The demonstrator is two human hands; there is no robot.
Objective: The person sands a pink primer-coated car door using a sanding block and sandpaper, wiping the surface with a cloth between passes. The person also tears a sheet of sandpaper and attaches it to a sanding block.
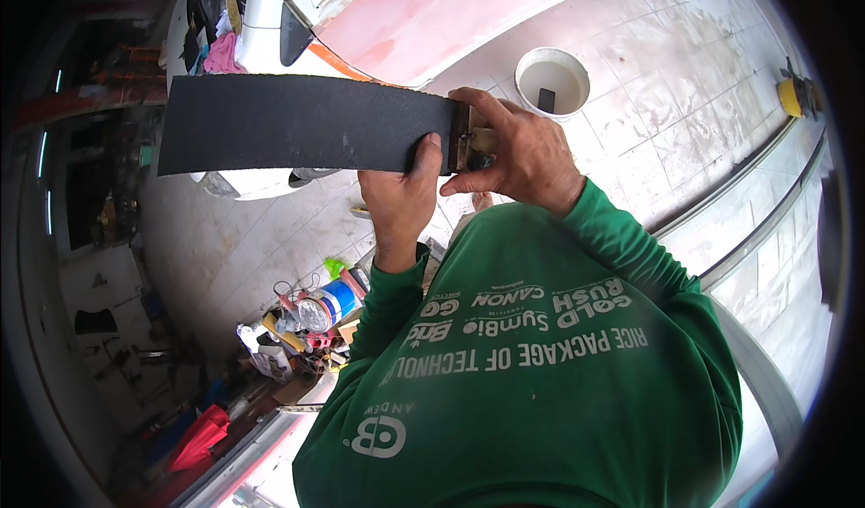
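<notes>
A long, wide strip of black sandpaper (297, 122) stretches out to the left in front of me. My left hand (405, 197) pinches its lower edge near the right end, thumb on top and the other fingers hidden beneath. At that end the strip meets a narrow brown-edged sanding block (459, 137) with a metal clamp. My right hand (532, 157) grips this block from the right, with the index finger over its top and the thumb below. The strip hides most of the block's underside.
Ahead stands a car with a pinkish, sanded-looking panel (405, 22). A white bucket (517, 80) of cloudy liquid with a dark block in it is on the tiled floor (649, 103). A blue can (338, 301) sits among clutter at lower left. A yellow object (791, 98) is far right.
</notes>
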